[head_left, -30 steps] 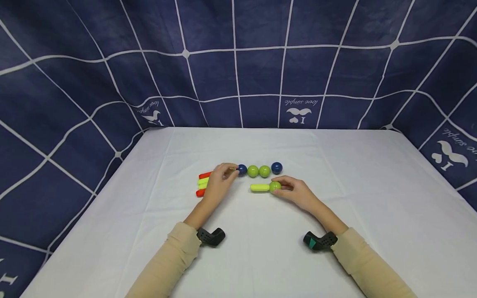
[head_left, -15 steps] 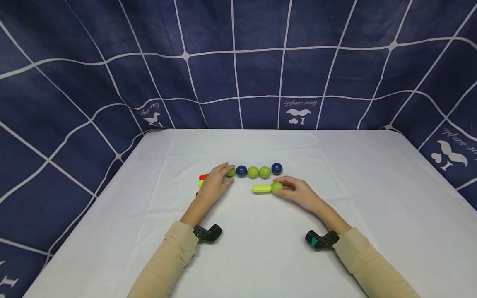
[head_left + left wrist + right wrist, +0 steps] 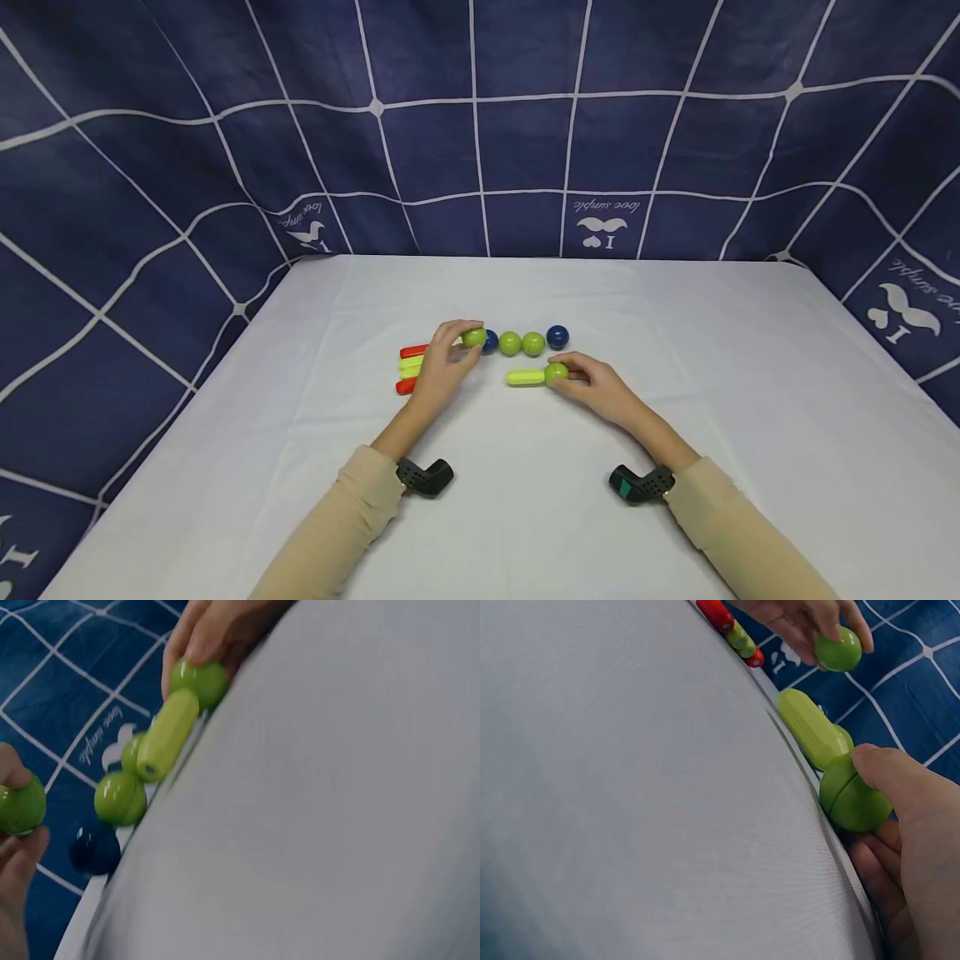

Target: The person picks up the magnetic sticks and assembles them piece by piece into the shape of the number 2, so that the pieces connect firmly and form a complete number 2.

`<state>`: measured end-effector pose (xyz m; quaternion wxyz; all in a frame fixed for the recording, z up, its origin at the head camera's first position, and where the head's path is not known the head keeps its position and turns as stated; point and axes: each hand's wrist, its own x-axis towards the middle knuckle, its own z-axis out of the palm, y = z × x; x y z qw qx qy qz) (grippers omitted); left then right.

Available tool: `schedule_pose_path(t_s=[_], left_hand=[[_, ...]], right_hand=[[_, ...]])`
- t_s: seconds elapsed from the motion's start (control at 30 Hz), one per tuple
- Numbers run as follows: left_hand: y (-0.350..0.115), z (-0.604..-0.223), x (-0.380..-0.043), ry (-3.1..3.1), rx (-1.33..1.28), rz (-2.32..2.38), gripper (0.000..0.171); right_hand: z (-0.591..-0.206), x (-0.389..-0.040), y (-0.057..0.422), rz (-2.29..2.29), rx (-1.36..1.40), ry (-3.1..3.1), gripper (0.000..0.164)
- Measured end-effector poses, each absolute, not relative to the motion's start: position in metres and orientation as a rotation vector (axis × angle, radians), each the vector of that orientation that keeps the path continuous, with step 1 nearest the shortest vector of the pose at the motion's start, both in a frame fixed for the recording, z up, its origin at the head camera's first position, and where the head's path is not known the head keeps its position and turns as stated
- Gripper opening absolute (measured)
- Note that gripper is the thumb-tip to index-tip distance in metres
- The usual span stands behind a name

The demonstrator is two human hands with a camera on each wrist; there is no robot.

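My left hand (image 3: 441,367) pinches a glossy green ball (image 3: 474,337) between thumb and fingers; the right wrist view shows that ball (image 3: 838,649) from the other side. Right beside it stands a dark blue ball (image 3: 491,342), partly covered by it in the head view. My right hand (image 3: 600,387) grips a second green ball (image 3: 556,373), with the thumb on its upper side. A ribbed yellow-green handle (image 3: 525,377) extends leftward from this ball, its end meeting the ball's side. In the left wrist view the handle's free end (image 3: 154,766) has a small dark hole.
Behind the handle, two green balls (image 3: 521,343) and another dark blue ball (image 3: 557,337) continue the row. Red handles (image 3: 407,386) and yellow-green handles (image 3: 411,367) lie stacked side by side, partly under the left hand. A white cloth covers the table (image 3: 510,500); a navy curtain (image 3: 517,150) hangs behind.
My left hand reached down around the leftmost green ball, then shifted right with it, so the ball overlaps the blue one. The right hand and its ball with handle have barely moved.
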<state>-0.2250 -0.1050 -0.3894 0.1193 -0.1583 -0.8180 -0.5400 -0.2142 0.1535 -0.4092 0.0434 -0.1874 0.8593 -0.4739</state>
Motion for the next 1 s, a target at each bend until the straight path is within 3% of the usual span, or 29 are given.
schedule_pose_path(t_s=[0.13,0.27,0.63,1.0], left_hand=[[-0.096,-0.387,-0.22,-2.311,-0.325,-1.964,0.034],[-0.097,-0.388,-0.22,-2.365,-0.262,-2.067,0.037],[-0.101,-0.402,-0.224,-2.709,-0.453,-1.808,0.035],[-0.108,-0.402,-0.225,-2.745,-0.583,-1.911,0.039]], right_hand=[[-0.409,-0.213,0.154,-1.454,-0.582,2.622,0.042],[-0.41,-0.213,0.154,-1.464,-0.594,2.609,0.042],[-0.409,-0.214,0.156,-1.426,-0.534,2.675,0.042],[-0.411,-0.216,0.153,-1.429,-0.529,2.702,0.038]])
